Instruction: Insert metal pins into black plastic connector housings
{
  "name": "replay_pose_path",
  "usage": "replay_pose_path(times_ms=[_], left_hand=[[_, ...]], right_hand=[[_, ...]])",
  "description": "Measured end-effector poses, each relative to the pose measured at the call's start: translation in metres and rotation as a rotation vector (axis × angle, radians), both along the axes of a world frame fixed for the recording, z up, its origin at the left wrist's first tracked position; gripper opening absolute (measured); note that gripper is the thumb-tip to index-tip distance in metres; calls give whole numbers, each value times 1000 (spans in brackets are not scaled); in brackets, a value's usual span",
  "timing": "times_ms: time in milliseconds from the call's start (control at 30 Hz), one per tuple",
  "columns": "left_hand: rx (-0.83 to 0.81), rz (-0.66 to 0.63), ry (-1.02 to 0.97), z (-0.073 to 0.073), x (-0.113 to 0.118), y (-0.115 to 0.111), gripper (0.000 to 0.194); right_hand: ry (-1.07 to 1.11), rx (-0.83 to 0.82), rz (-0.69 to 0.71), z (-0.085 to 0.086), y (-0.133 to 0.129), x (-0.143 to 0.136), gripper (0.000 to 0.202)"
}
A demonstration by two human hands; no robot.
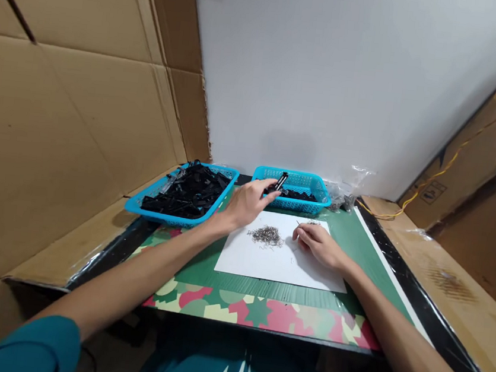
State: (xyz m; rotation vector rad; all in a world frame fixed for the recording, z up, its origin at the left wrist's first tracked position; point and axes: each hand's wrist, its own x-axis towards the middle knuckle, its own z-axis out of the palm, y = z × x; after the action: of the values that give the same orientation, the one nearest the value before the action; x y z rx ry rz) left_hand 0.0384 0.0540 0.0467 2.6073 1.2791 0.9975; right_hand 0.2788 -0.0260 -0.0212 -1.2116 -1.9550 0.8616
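Fingers (268, 183) of the left hand (246, 204): drawn together to a narrow gap between thumb and forefinger, with a black strip (281, 181) gripped between the tips. Strip tilted, raised beyond the far edge of the white paper (243, 263), above the right basket (299, 205). Fingers of the right hand (319, 245): curled inward, low over the right part of the paper, back of the hand uppermost. Thin sliver (298, 223) at the tips; too small to tell whether gripped or merely adjacent, so amount of opening not determinable.

Reference for all positions: the paper, laid flat on the green tabletop (364, 247). Heap of small metal pieces (267, 235): on the paper, left of its middle, with several loose around the edges. Smaller pile (314, 223): at the far right of the paper, just behind the right hand, partly hidden. Right basket: blue, just beyond the far edge of the paper, partly filled with black pieces. Left basket (167, 220): blue, beyond and left of the paper, heaped with black strips. Clear plastic bag (340, 196): beyond and right of the paper, beside the right basket. Patterned border (255, 312): on the near side of the paper.
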Motion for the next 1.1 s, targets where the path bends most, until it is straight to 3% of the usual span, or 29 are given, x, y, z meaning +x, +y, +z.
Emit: replay_pose_path(times_ms=[133,200,333,700,900,1100], left_hand=[[14,130,282,29,6,41,45],[-24,168,406,36,9,56,46],[-86,193,468,40,11,81,45],[-335,-34,656,43,11,136,29],[-357,-12,637,63,-34,144,46],[-456,78,780,74,-97,134,27]], right_hand=[[-9,-1,10,-1,1,-2,39],[-11,1,11,-2,1,-2,40],[-23,42,-1,-7,1,-4,43],[-123,96,-51,-11,-2,-4,43],[-131,129,-63,-10,-8,-2,44],[-207,127,1,-11,-20,-16,44]])
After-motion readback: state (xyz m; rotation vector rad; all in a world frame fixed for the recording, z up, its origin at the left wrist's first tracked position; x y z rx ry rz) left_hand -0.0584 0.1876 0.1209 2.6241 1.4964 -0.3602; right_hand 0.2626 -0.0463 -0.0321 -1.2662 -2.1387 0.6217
